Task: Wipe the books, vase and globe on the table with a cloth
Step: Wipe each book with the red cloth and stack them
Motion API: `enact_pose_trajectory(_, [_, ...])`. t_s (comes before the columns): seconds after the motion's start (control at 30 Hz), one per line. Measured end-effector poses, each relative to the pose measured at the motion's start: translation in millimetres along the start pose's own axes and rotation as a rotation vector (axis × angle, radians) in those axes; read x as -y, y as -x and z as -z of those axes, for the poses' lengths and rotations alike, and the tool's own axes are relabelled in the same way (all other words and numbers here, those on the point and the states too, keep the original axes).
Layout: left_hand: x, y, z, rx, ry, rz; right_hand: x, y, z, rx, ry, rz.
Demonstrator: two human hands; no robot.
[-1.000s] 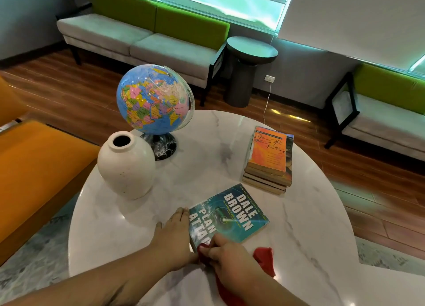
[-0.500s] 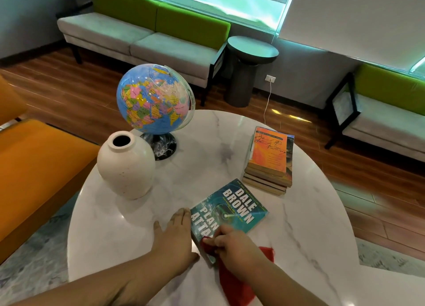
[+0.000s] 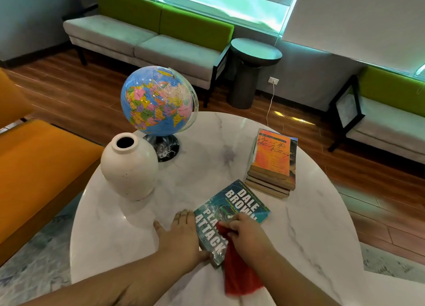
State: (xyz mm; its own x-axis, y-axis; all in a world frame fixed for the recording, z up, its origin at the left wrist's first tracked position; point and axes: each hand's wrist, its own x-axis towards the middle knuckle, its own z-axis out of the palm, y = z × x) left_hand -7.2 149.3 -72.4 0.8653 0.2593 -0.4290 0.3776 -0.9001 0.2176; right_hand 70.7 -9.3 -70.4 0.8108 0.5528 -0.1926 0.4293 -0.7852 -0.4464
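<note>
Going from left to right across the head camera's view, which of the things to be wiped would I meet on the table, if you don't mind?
vase → globe → Dale Brown book → stack of books

Your round white marble counter (image 3: 310, 225) fills the frame's lower half, globe (image 3: 158, 100) on a black base left of centre, cream vase (image 3: 128, 167) just beside it, stack of books (image 3: 272, 160) at right, teal book (image 3: 241, 199) lower centre, red cloth (image 3: 239, 275) trailing beside it.
</note>
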Motion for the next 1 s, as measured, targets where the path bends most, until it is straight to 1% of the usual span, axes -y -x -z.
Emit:
enact_pose_trajectory(0.03, [-1,0,1,0.004,0.003,0.000,1,0,-2,-0.040,0.001,-0.033])
enact_pose_trajectory(0.07, [-1,0,1,0.008,0.004,0.000,5,3,-4,-0.038,0.024,-0.024])
enact_pose_trajectory(0.17, [-1,-1,2,-0.012,0.011,-0.003,18,13,-13,0.076,0.040,0.168])
enact_pose_trajectory(0.23, [-2,-1,3,-0.024,0.005,-0.001,17,11,-11,0.128,0.029,0.238])
enact_pose_trajectory(0.27, [-3,-1,4,-0.019,-0.005,-0.001,12,6,-9,0.110,0.021,0.220])
enact_pose_trajectory(0.37, [-6,0,8,0.003,-0.032,-0.008,1,-3,-5,-0.057,0.012,0.022])
enact_pose_trajectory(0.4, [-6,0,8,0.007,-0.033,-0.008,3,-1,-5,-0.080,0.006,-0.009])
enact_pose_trajectory(0.47, [-6,0,8,0.005,-0.030,-0.008,7,3,-9,-0.014,0.047,0.049])
enact_pose_trajectory(0.53, [-5,-1,7,-0.003,-0.034,-0.014,6,5,-7,0.054,0.024,0.113])
enact_pose_trajectory(0.57, [-5,-1,7,-0.003,-0.040,-0.017,2,1,-3,0.067,0.011,0.098])
enact_pose_trajectory(0.67, [-5,-2,9,0.000,-0.058,-0.030,-8,-15,5,-0.041,-0.013,-0.053])
enact_pose_trajectory(0.7, [-5,-3,9,-0.001,-0.060,-0.030,-7,-16,5,-0.057,0.006,-0.063])
enact_pose_trajectory(0.73, [-5,-3,9,-0.001,-0.060,-0.028,-5,-15,4,-0.055,0.012,-0.034])
enact_pose_trajectory(0.8, [-5,-3,9,-0.001,-0.058,-0.026,-1,-11,0,0.022,0.016,0.073])
enact_pose_trajectory(0.87, [-5,-4,9,-0.006,-0.058,-0.023,-5,-12,6,0.073,0.076,0.167])
enact_pose_trajectory(0.93, [-5,-4,9,-0.009,-0.056,-0.024,-11,-20,13,0.054,0.075,0.138])
enact_pose_trajectory(1.0, [-5,-4,9,-0.010,-0.055,-0.026,-10,-24,14,-0.004,0.185,0.123])
